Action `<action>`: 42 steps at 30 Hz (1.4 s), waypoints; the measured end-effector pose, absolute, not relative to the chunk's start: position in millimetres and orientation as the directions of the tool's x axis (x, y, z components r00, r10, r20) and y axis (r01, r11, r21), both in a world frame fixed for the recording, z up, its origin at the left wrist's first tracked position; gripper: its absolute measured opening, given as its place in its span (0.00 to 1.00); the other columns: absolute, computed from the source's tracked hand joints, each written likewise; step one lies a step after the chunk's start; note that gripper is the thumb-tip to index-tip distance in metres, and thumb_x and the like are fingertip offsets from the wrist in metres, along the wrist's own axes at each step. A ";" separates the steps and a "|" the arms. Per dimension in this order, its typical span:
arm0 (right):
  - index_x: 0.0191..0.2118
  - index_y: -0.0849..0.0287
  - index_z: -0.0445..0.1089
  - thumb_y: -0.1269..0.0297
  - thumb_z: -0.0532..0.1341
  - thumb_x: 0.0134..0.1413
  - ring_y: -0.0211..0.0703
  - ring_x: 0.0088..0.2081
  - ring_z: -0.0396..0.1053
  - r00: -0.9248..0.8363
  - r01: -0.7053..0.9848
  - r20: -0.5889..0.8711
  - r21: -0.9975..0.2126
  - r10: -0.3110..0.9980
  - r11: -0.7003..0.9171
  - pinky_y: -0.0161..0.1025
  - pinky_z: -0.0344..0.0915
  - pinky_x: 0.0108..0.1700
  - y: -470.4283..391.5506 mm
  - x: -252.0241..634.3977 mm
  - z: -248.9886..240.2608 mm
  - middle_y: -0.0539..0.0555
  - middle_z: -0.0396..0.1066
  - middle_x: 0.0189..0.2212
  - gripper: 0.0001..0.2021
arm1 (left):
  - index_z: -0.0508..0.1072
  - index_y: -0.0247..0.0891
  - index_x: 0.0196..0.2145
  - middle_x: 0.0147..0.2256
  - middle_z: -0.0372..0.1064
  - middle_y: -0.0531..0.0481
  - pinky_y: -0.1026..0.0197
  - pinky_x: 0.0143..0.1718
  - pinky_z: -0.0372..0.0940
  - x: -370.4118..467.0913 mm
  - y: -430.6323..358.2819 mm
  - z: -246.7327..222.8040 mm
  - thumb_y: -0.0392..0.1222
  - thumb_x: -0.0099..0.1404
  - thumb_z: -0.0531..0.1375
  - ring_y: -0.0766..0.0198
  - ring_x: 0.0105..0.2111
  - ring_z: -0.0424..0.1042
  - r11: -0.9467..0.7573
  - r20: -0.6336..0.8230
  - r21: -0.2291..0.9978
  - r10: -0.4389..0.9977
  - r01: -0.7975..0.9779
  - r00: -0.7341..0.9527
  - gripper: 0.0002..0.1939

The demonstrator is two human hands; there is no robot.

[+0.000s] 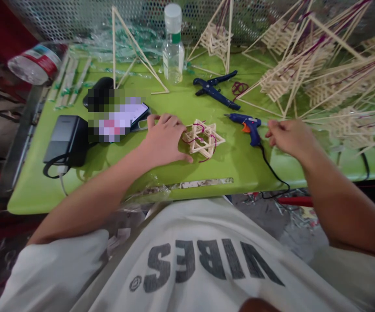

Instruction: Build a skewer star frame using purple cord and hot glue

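Observation:
Thumb and fingers apart, my left hand (166, 141) rests on the green table at the left side of a star-shaped frame of thin wooden sticks (207, 138). Purple string runs over the star; whether my fingertips touch it I cannot tell. A blue glue gun (246, 123) with an orange trigger lies to the star's right, its nozzle pointing left. At its rear end, the fingers of my right hand (285, 134) pinch a pale glue stick that enters the gun. The black cord hangs from its handle toward the table's front edge.
Blue cutters (216, 90) and coiled purple string (239, 89) lie behind the gun. A bottle (173, 52) and stick frame (137, 47) stand farther back. Several stick structures (317, 60) crowd the right. A phone (135, 113), power bank (66, 138) and wrapped sticks (68, 82) are left.

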State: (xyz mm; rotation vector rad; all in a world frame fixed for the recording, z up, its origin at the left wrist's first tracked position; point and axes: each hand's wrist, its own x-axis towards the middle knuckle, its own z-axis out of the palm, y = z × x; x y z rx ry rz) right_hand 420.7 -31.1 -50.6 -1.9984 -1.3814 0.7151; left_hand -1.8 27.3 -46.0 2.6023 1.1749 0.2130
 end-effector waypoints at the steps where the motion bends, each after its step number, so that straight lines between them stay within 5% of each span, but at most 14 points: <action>1: 0.24 0.56 0.77 0.57 0.69 0.76 0.34 0.17 0.59 0.338 0.681 -0.074 -0.669 0.938 -0.298 0.43 0.50 0.27 -35.2 417.2 -43.8 0.47 0.67 0.12 0.24 | 0.81 0.38 0.59 0.62 0.76 0.35 0.20 0.74 0.55 -3.5 27.1 -43.0 0.77 0.59 0.75 0.29 0.67 0.69 -0.631 0.020 0.281 0.757 0.723 0.653 0.46; 5: 0.33 0.56 0.83 0.63 0.70 0.74 0.34 0.19 0.56 0.277 0.761 -0.024 -0.605 0.961 -0.235 0.44 0.50 0.29 -40.3 384.5 -10.0 0.47 0.74 0.20 0.13 | 0.78 0.33 0.63 0.60 0.77 0.40 0.31 0.71 0.65 -12.7 31.7 -31.5 0.67 0.75 0.66 0.37 0.63 0.75 -0.703 -0.012 0.192 0.696 0.685 0.718 0.35; 9: 0.37 0.51 0.82 0.60 0.69 0.71 0.41 0.26 0.66 -0.027 0.878 0.177 -0.467 0.984 0.108 0.44 0.60 0.34 -26.9 334.3 35.3 0.50 0.77 0.26 0.08 | 0.80 0.36 0.59 0.55 0.81 0.40 0.42 0.62 0.69 -21.7 47.3 -31.8 0.60 0.74 0.70 0.40 0.57 0.81 -0.791 -0.076 0.199 0.577 0.579 0.813 0.27; 14: 0.50 0.47 0.84 0.61 0.59 0.74 0.58 0.48 0.79 -0.508 0.794 0.055 -0.357 0.860 0.492 0.54 0.72 0.54 7.8 285.4 64.2 0.58 0.82 0.50 0.13 | 0.81 0.38 0.57 0.52 0.83 0.40 0.44 0.55 0.68 -22.6 55.6 -34.5 0.55 0.76 0.69 0.42 0.53 0.82 -0.783 -0.063 0.197 0.591 0.590 0.804 0.21; 18: 0.49 0.51 0.86 0.77 0.57 0.63 0.54 0.46 0.75 -0.711 0.676 -0.035 -0.310 0.702 0.669 0.50 0.67 0.49 32.2 270.0 42.3 0.59 0.73 0.55 0.22 | 0.81 0.40 0.56 0.51 0.84 0.43 0.46 0.54 0.69 -19.4 50.0 -33.2 0.43 0.81 0.61 0.47 0.51 0.82 -0.772 -0.029 0.154 0.621 0.617 0.783 0.12; 21: 0.50 0.52 0.86 0.79 0.58 0.60 0.49 0.44 0.72 -0.738 0.661 -0.081 -0.286 0.670 0.694 0.46 0.64 0.45 39.9 266.0 24.5 0.58 0.71 0.54 0.24 | 0.82 0.40 0.53 0.46 0.84 0.44 0.45 0.52 0.69 -17.1 45.1 -36.0 0.42 0.82 0.57 0.49 0.46 0.81 -0.765 0.036 0.147 0.638 0.627 0.769 0.13; 27: 0.46 0.56 0.83 0.65 0.53 0.79 0.52 0.44 0.72 -0.721 0.687 -0.146 -0.283 0.678 0.669 0.48 0.65 0.46 41.4 256.4 19.5 0.61 0.70 0.52 0.18 | 0.83 0.45 0.48 0.43 0.84 0.44 0.44 0.50 0.67 -14.4 40.0 -41.6 0.45 0.82 0.56 0.49 0.43 0.80 -0.722 0.124 0.219 0.687 0.656 0.716 0.14; 37: 0.49 0.59 0.82 0.63 0.52 0.78 0.58 0.43 0.73 -0.715 0.698 -0.130 -0.178 0.686 0.694 0.51 0.62 0.43 45.2 261.6 20.0 0.61 0.73 0.46 0.19 | 0.80 0.47 0.44 0.39 0.83 0.48 0.43 0.48 0.66 -15.6 43.1 -47.7 0.41 0.77 0.58 0.52 0.39 0.78 -0.698 0.204 0.183 0.716 0.693 0.667 0.09; 42: 0.50 0.59 0.82 0.63 0.54 0.78 0.58 0.43 0.76 -0.710 0.702 -0.088 -0.159 0.699 0.694 0.49 0.61 0.43 45.2 263.0 19.9 0.62 0.75 0.47 0.17 | 0.81 0.45 0.44 0.39 0.84 0.48 0.44 0.50 0.69 -12.6 39.1 -43.7 0.40 0.76 0.60 0.51 0.41 0.81 -0.680 0.226 0.273 0.733 0.680 0.642 0.09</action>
